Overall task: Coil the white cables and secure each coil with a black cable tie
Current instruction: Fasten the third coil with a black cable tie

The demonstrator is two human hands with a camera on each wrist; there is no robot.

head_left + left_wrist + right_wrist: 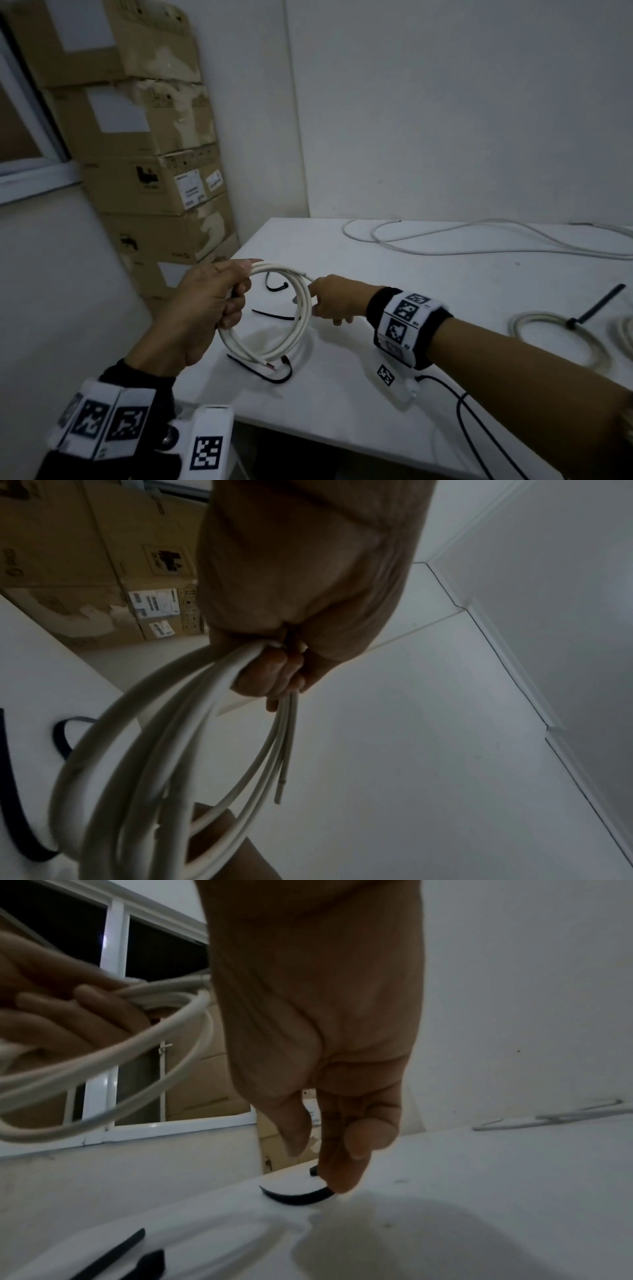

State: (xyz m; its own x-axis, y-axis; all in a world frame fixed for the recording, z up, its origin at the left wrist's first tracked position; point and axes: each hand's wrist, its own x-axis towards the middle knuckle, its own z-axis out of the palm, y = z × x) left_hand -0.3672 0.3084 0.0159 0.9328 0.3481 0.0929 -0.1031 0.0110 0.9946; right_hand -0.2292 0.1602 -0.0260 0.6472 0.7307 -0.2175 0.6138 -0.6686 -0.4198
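Observation:
My left hand [236,298] [274,674] grips a coil of white cable [274,346] [154,750] and holds it upright above the left end of the white table [445,325]. The cable's cut end [279,791] hangs free. My right hand [322,301] [318,1167] reaches down just behind the coil. Its fingers point at the table, and one fingertip [342,1183] touches the end of a black cable tie [298,1198] [274,315] lying flat there. The thumb stays off the tie.
Two more black ties [277,286] [270,375] lie near the coil. A loose white cable [479,240] sprawls along the table's back. A tied coil [561,339] and part of another [627,329] sit at the right. Stacked cardboard boxes [154,171] stand left of the table.

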